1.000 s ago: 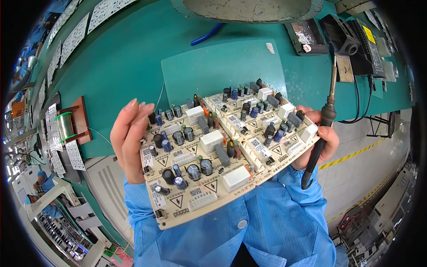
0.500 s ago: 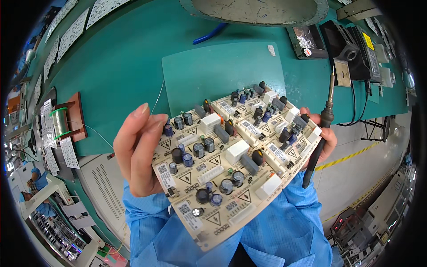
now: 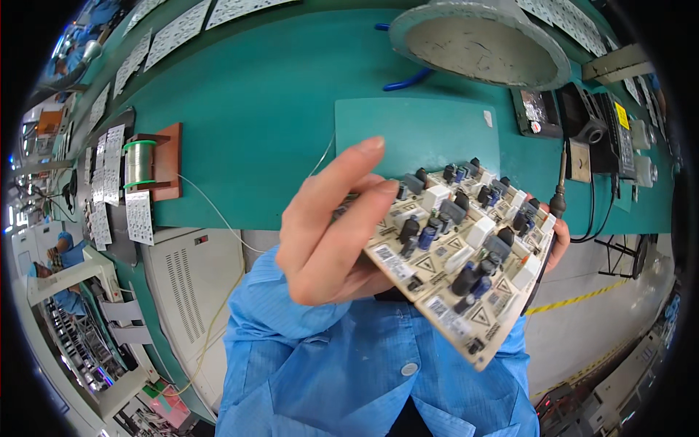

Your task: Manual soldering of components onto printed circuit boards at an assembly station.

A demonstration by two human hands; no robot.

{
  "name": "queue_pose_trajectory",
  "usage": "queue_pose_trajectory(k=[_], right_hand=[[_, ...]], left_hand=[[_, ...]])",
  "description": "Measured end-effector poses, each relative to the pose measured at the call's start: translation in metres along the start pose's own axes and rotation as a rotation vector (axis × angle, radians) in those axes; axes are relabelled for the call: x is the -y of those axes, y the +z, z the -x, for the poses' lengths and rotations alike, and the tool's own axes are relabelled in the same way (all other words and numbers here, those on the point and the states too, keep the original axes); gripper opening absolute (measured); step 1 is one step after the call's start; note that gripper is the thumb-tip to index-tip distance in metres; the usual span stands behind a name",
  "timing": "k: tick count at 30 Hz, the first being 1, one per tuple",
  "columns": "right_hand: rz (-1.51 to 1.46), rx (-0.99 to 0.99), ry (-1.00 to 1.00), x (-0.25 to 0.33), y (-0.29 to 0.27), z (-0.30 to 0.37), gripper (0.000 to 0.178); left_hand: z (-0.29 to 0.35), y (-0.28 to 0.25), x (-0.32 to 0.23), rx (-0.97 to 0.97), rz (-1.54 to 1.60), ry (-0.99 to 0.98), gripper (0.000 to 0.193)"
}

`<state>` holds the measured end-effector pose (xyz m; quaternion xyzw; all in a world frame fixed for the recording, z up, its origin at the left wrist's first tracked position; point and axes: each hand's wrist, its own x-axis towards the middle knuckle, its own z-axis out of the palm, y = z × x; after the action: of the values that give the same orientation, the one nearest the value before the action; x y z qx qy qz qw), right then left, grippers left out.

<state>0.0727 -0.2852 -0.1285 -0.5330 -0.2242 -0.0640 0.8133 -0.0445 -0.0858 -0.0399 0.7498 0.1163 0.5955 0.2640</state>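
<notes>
While both hands (image 3: pixel 324 240) grasp circuit-board panel (image 3: pixel 457 251) — it tilts more steeply than before.

right fingers (image 3: pixel 560 243) hold circuit board (image 3: pixel 463 256), soldering iron (image 3: pixel 558 205)

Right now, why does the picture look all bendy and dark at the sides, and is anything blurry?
In the head view, the fisheye lens bows the green table and leaves black corners; in that same head view, the circuit board looks a little soft, and light glints on the solder spool.
</notes>
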Motion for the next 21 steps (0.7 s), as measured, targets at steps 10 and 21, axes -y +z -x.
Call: queue_pose_trajectory(k=[10, 21], right_hand=[[0.109, -0.030, -0.003, -0.002, 0.001, -0.003, 0.022], [0.020, -0.039, 0.040, -0.002, 0.003, -0.007, 0.020]], left_hand=[[-0.007, 0.000, 0.007, 0.006, 0.034, 0.076, 0.037], [-0.008, -0.009, 0.005, 0.170, 0.056, 0.055, 0.041]])
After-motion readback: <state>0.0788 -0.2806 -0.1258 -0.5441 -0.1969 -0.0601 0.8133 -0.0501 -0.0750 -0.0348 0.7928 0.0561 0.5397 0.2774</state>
